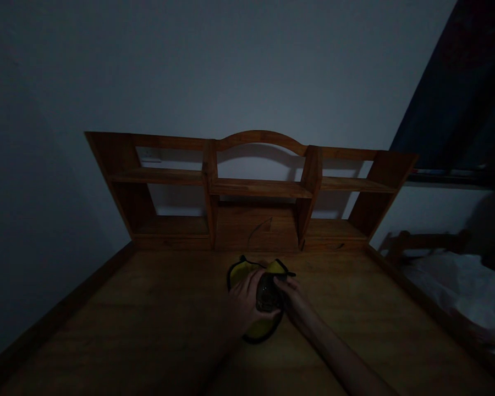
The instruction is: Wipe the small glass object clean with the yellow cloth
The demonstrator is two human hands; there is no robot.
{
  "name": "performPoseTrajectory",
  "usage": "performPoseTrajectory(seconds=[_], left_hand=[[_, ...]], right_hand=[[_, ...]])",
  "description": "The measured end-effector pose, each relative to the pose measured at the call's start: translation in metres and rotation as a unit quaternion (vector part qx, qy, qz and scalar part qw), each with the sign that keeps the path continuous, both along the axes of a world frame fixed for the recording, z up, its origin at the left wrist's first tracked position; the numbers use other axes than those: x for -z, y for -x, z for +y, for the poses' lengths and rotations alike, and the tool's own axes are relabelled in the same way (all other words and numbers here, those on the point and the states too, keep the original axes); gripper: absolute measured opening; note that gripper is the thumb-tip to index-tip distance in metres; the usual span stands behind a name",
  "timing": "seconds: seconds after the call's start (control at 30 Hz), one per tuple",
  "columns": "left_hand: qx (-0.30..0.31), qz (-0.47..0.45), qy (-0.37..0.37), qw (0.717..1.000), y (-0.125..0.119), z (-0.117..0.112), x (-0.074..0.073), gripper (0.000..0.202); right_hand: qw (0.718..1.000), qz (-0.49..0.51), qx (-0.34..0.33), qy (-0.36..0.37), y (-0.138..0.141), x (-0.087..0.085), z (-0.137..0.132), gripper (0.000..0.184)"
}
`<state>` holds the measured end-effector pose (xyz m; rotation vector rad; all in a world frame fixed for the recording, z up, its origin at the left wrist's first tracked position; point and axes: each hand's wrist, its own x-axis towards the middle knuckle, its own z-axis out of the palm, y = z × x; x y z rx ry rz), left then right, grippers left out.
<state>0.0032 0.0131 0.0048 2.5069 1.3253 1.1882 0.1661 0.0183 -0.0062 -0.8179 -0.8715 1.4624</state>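
Observation:
A small dark rounded object (267, 293) with a glassy shine, perhaps a glass jar, is held just above the desk. My left hand (246, 297) wraps round its left side, with the fingers over the top and the thumb underneath. On the other side, my right hand (291, 294) is closed at the object's right edge, the thumb lying on it; its other fingers are mostly hidden. Under and behind both hands spreads a yellow cloth (259, 329) with black edging. The dim light hides whether the right hand also pinches some cloth.
Beneath lies the wooden desk top (165, 308) with raised side edges. A wooden shelf unit (262, 188) with several compartments stands along its back, against the pale wall (231, 66). Right of the desk are white bedding (457, 286) and a dark curtain (457, 93).

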Motion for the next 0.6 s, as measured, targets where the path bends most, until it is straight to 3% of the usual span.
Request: performPoseTrajectory(seconds=[0.23,0.6], left_hand=[[0.028,-0.029,0.006,0.999,0.002,0.004,0.005,0.089],[0.05,-0.054,0.027,0.997,-0.005,0.006,0.009,0.094]], right_hand=[[0.992,0.081,-0.086,0.041,0.001,-0.014,-0.007,0.021],[0.992,0.102,-0.068,0.043,-0.001,-0.014,-0.004,0.02]])
